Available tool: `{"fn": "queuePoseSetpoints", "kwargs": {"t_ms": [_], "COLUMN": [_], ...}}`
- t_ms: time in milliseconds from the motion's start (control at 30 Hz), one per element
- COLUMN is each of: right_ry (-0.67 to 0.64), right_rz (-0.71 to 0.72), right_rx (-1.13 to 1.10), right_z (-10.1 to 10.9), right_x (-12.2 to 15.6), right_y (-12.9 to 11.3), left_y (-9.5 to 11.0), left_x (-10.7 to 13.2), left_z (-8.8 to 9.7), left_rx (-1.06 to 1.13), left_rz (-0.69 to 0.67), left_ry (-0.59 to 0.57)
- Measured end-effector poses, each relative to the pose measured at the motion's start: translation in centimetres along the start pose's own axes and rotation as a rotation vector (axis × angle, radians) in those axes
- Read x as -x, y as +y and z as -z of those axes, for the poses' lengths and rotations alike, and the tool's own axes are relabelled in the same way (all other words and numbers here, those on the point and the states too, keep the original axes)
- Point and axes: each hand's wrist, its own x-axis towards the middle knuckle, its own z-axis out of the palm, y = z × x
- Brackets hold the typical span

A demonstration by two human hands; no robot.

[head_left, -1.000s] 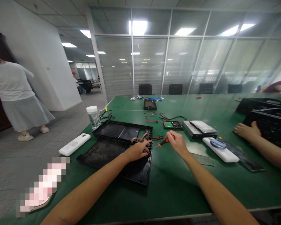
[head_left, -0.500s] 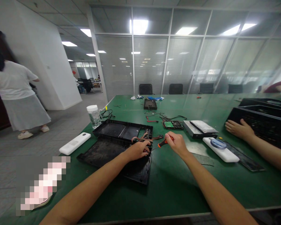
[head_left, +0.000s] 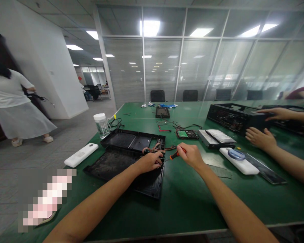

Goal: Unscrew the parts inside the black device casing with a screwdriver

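Observation:
My left hand (head_left: 149, 162) is closed on the right edge of a flat black case panel (head_left: 116, 167) lying on the green table (head_left: 187, 199); what its fingers pinch is hidden. My right hand (head_left: 191, 155) grips a small screwdriver with an orange and black handle (head_left: 174, 155), its tip pointing left at the spot under my left fingers. Behind the panel lies a second open black case tray (head_left: 131, 140) with a bundle of red and brown cables (head_left: 155, 147) at its right end.
A white oblong device (head_left: 81, 155) and a clear jar (head_left: 101, 126) sit at the left. A circuit board (head_left: 186, 134), a drive (head_left: 216, 138) and a white device with a blue ring (head_left: 238, 161) lie right. A co-worker's hands (head_left: 260, 139) hold a black chassis (head_left: 234, 118). A person walks far left.
The co-worker at the right has pushed a black chassis leftward across the table. My hands stay nearly still at the panel's edge. The person at the far left has moved.

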Motion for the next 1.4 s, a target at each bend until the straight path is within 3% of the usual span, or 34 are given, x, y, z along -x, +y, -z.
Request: {"fn": "queuePoseSetpoints", "kwargs": {"t_ms": [167, 333, 467, 567, 733, 900, 1033, 1200, 1400], "right_ry": [-0.085, -0.301, -0.495, -0.610, -0.491, -0.547, -0.527, -0.609, -0.572], "right_rz": [-0.005, -0.032, 0.025, 0.101, -0.134, -0.001, -0.085, -0.035, -0.148], "right_rx": [0.054, 0.193, 0.033, -0.045, 0.291, 0.144, 0.281, 0.102, 0.192], "right_z": [0.7, 3.7, 5.4, 5.2, 3.9, 3.8, 3.9, 4.4, 4.0], "right_x": [-0.2, -1.8, -4.1, -5.8, -7.2, -7.5, -7.5, -7.3, -7.4], "right_y": [-0.8, -3.7, -5.7, -6.6, -7.3, -6.9, -6.9, -7.0, -6.2], "left_y": [0.2, 0.5, 0.8, 0.9, 0.9, 0.3, -0.1, 0.0, 0.2], "left_x": [0.0, 0.1, 0.0, 0.0, -0.1, -0.3, -0.4, -0.2, -0.2], "left_z": [0.1, 0.5, 0.6, 0.6, 0.7, 0.3, -0.1, -0.1, -0.1], "left_rx": [0.008, -0.005, -0.041, -0.056, -0.061, -0.034, -0.016, -0.011, 0.026], "left_rz": [0.003, 0.000, 0.007, 0.037, 0.070, 0.076, 0.076, 0.064, 0.076], "left_ry": [-0.017, -0.012, -0.003, -0.007, -0.036, -0.023, -0.002, 0.028, 0.005]}}
